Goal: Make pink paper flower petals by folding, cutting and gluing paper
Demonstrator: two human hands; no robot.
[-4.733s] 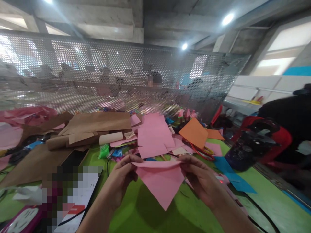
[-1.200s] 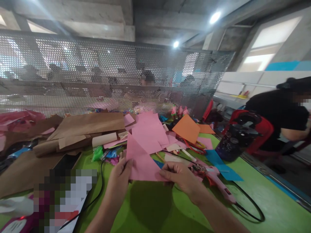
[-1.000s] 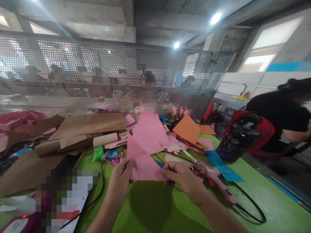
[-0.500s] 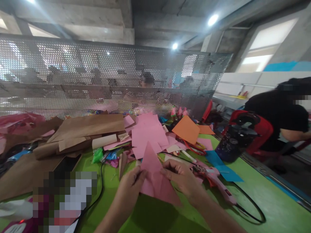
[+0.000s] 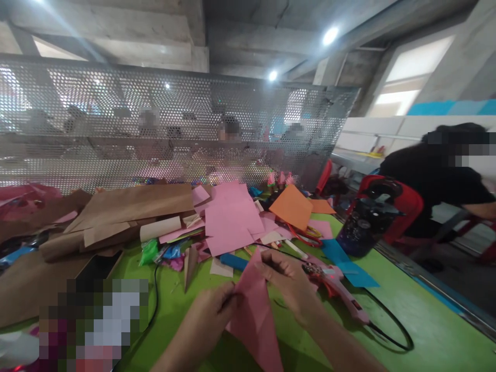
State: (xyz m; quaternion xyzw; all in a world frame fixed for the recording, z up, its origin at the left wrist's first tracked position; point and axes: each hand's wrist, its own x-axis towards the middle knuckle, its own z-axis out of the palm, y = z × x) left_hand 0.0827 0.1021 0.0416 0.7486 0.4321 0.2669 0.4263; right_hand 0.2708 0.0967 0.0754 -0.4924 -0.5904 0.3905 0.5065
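Observation:
A folded piece of pink paper (image 5: 256,320) hangs between my two hands, low over the green table. My left hand (image 5: 213,310) pinches its left edge, fingers closed. Near the paper's upper end, my right hand (image 5: 284,279) grips it with thumb and fingers together. Just behind the paper lies a blue stick-like object (image 5: 233,261), partly covered by it. To the right of my right hand rests a pink glue gun (image 5: 341,289) with a black cord. A small brown paper cone (image 5: 189,266) is on the table beyond my left hand.
Pink sheets (image 5: 232,217), an orange sheet (image 5: 292,206) and brown paper (image 5: 135,206) cover the back. A blue sheet (image 5: 349,263) and a dark jug-like container (image 5: 366,222) stand right. Behind is a perforated metal screen (image 5: 174,113). A person in black (image 5: 422,170) sits at right.
The pink paper has turned and shifted down, its tip now lower and in my right hand. My left hand has moved slightly down. The blue stick-like object has come into sight.

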